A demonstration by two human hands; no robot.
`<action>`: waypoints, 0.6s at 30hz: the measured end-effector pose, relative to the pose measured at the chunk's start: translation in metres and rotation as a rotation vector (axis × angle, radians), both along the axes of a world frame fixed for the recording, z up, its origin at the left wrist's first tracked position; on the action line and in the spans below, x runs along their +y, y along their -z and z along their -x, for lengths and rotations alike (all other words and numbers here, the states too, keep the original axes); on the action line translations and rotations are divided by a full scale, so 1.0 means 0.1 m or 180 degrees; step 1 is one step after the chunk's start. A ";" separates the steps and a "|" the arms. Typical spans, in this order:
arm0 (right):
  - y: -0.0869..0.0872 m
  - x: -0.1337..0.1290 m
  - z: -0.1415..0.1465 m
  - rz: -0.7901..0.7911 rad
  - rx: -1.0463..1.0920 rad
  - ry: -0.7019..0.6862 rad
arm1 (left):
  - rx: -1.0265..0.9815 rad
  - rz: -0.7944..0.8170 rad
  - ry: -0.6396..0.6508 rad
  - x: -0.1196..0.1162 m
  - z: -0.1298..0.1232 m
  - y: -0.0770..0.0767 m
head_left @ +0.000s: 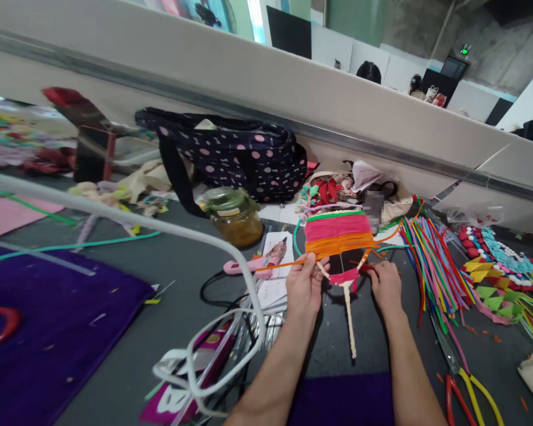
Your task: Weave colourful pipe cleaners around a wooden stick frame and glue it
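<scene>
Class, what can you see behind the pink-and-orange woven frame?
Behind the woven frame sits a cream bag with red material inside. Part of the bag's lower front is covered and cannot be seen.

Single head-worn view: camera above the near side of the dark tabletop point(137, 338), facing forward and down, near the left hand point(304, 284) and right hand point(385, 287), tilted so the partition point(160, 56) slopes down rightward, far concrete wall point(522, 44) at upper right.

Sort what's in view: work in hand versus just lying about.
Likely the work:
paddle-shaped piece, in the left grip
bundle of coloured strips, to its right

Seemingly just lying about:
spotted bag
lidded jar
white cable
</scene>
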State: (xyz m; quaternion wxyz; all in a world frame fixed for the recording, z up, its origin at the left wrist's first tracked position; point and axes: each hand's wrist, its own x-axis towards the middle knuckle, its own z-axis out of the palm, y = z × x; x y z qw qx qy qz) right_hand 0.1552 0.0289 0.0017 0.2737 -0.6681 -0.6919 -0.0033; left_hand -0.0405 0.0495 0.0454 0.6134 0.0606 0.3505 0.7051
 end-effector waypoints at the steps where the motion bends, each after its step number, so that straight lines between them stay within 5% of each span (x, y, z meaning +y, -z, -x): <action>1: 0.03 0.01 0.02 0.0010 -0.0086 -0.0008 | 0.0038 -0.0063 0.0010 -0.02 -0.02 -0.01; 7: 0.14 0.06 0.02 0.0011 -0.0212 0.0059 | 0.0250 -0.0404 0.0077 -0.08 -0.10 -0.04; 18: 0.02 -0.02 0.00 -0.0215 0.0056 0.0195 | 0.0296 -0.0508 -0.0052 -0.03 -0.07 0.02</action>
